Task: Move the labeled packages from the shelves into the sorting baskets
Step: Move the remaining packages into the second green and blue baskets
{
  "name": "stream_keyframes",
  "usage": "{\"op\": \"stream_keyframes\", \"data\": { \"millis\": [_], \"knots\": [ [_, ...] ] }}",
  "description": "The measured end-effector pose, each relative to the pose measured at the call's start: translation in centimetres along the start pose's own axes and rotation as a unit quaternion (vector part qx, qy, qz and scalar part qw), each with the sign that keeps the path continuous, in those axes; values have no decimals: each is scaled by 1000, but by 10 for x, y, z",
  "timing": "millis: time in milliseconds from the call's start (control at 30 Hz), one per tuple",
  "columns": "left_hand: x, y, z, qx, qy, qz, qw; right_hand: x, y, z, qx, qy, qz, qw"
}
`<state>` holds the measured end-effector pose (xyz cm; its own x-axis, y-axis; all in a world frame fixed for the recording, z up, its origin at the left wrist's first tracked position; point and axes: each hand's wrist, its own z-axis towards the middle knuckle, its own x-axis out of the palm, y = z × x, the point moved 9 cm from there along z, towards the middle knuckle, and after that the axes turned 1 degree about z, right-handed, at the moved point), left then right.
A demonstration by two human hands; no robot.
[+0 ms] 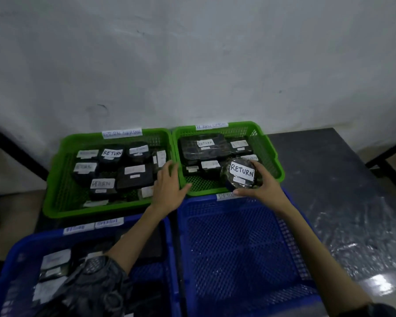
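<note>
A round black package wrapped in clear plastic, with a white "RETURN" label, sits at the near right corner of the right green mesh basket. The right hand grips it, thumb at its near edge, fingers curled over its far side. The left hand rests open, fingers relaxed, on the rim between both green baskets, beside the left green mesh basket.

2 green baskets; 2 blue baskets; roughly 10 labeled packages in left green basket; about 7 in right green basket, exact counts unclear; 2 hands.
</note>
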<state>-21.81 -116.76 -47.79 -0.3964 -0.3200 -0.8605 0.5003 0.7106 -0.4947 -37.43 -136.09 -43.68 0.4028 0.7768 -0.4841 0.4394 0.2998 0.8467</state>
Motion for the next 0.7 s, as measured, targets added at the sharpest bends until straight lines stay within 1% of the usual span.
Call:
{"op": "stream_keyframes", "data": {
  "millis": [133,233,367,533,633,700],
  "knots": [
    [18,14,13,-35,-2,-29,999,27,-2,37,17,85,2,996],
    [29,21,13,-38,10,-87,995,52,-1,58,29,139,-1,990],
    [31,23,13,-40,5,-149,988,83,-2,76,37,213,-19,976],
    [31,22,12,-51,-13,-172,984,105,-10,91,43,261,-51,963],
    [31,22,11,-54,-13,-169,984,115,-18,98,35,272,-144,951],
    [31,21,10,-54,-12,-165,985,120,-23,99,64,284,-164,942]
  ]
}}
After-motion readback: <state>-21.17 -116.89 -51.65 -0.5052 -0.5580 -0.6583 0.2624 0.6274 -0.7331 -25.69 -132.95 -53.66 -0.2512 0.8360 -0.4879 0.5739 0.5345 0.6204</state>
